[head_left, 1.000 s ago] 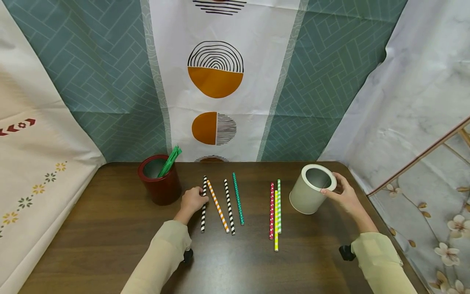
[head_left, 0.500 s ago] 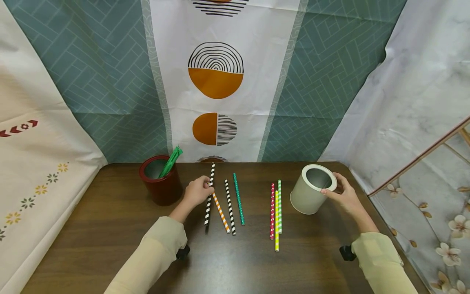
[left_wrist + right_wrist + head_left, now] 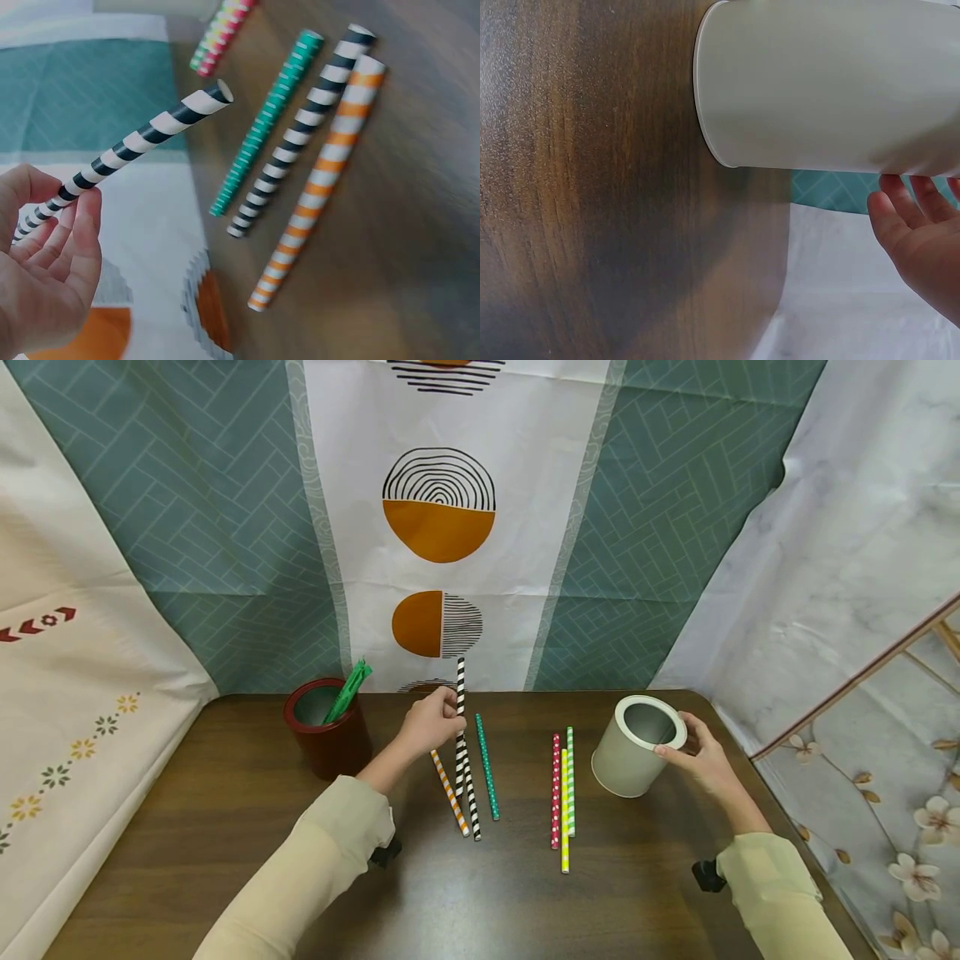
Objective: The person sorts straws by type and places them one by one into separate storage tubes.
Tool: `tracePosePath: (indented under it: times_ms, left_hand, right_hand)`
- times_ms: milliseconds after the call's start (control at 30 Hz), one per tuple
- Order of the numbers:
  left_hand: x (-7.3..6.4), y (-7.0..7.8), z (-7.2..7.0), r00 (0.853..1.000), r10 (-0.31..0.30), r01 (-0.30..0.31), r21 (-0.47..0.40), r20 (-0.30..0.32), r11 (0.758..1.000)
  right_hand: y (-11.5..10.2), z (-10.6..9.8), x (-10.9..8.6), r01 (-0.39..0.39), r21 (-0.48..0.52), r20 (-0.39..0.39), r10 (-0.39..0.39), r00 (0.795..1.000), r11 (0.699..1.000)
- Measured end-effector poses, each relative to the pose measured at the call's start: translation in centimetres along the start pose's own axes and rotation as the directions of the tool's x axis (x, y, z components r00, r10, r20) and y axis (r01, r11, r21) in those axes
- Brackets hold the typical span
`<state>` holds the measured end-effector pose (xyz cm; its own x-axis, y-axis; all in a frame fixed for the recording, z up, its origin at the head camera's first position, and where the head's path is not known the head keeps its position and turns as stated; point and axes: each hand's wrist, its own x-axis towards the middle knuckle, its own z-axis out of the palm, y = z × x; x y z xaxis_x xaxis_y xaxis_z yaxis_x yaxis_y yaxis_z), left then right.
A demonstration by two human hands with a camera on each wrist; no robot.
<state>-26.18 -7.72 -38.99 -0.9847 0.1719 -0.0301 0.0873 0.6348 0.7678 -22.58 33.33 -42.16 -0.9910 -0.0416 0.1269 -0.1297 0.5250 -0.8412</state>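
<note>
In the head view my left hand (image 3: pixel 433 725) pinches a black-and-white striped paper straw (image 3: pixel 461 678) between thumb and fingers. The straw is lifted and tilted up; its free end (image 3: pixel 202 105) shows in the left wrist view. Beneath it lie a second black-and-white striped straw (image 3: pixel 471 793) and an orange-and-white striped straw (image 3: pixel 450 793). A teal dotted straw (image 3: pixel 487 768) lies just right of them. My right hand (image 3: pixel 707 760) holds the right side of an off-white cylindrical container (image 3: pixel 626 760) near its rim, thumb in front. The right wrist view shows fingertips against its wall (image 3: pixel 832 82).
Pink dotted (image 3: pixel 555 793), yellow (image 3: pixel 565 835) and green striped (image 3: pixel 571 777) straws lie together left of the off-white container. A dark red container (image 3: pixel 333 747) with green wrapped sticks (image 3: pixel 347 691) stands at the back left. A patterned cloth (image 3: pixel 442 560) hangs behind the brown table (image 3: pixel 525 910).
My left hand has picked up the leftmost black-and-white striped straw from the table and carried it up and to the right. My right hand and the off-white container have stayed in place.
</note>
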Motion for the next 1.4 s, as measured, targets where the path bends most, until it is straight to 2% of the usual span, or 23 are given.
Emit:
tracePosePath:
  times_ms: [133, 400, 567, 767, 900, 1000, 1100, 1267, 1400]
  left_hand:
    - [0.4, 1.9, -0.1, 0.999, 0.044, -0.042, -0.078, 0.031, 0.996]
    - [1.3, 5.0, 0.2, 0.993, 0.106, -0.089, -0.235, 0.059, 0.968]
    - [1.8, 6.9, 0.5, 0.991, 0.119, -0.096, -0.313, 0.057, 0.945]
    - [2.5, 8.6, 1.5, 0.992, 0.122, -0.100, -0.363, 0.038, 0.926]
    - [2.9, 9.6, 2.3, 0.991, 0.137, -0.123, -0.422, 0.003, 0.898]
    - [3.1, 10.3, 3.0, 0.988, 0.150, -0.153, -0.484, -0.046, 0.862]
    - [3.0, 11.2, 3.4, 0.988, 0.133, -0.154, -0.532, -0.078, 0.832]
    - [2.4, 12.6, 3.9, 0.991, 0.082, -0.131, -0.586, -0.110, 0.799]
    - [2.2, 13.4, 4.9, 0.988, 0.047, -0.131, -0.652, -0.144, 0.747]
  right_hand:
    - [0.1, 0.0, 0.0, 0.004, 0.004, -0.005, -0.004, 1.000, 1.000]
    - [0.3, 0.0, 0.0, 0.004, 0.013, -0.001, -0.004, 1.000, 1.000]
    - [0.2, 0.0, 0.0, -0.004, 0.021, 0.002, 0.004, 1.000, 1.000]
    - [0.0, 0.1, 0.0, -0.008, 0.024, 0.006, 0.008, 1.000, 1.000]
    - [0.0, 0.0, 0.0, -0.002, 0.024, 0.002, 0.002, 1.000, 1.000]
    - [0.1, 0.0, 0.0, 0.001, 0.031, 0.000, -0.001, 1.000, 1.000]
    - [0.1, 0.0, 0.0, 0.002, 0.033, -0.001, -0.002, 1.000, 0.999]
    - [0.1, 0.0, 0.0, -0.006, 0.023, -0.004, 0.007, 1.000, 1.000]
    - [0.2, 0.1, 0.1, -0.011, 0.019, -0.010, 0.011, 1.000, 1.000]
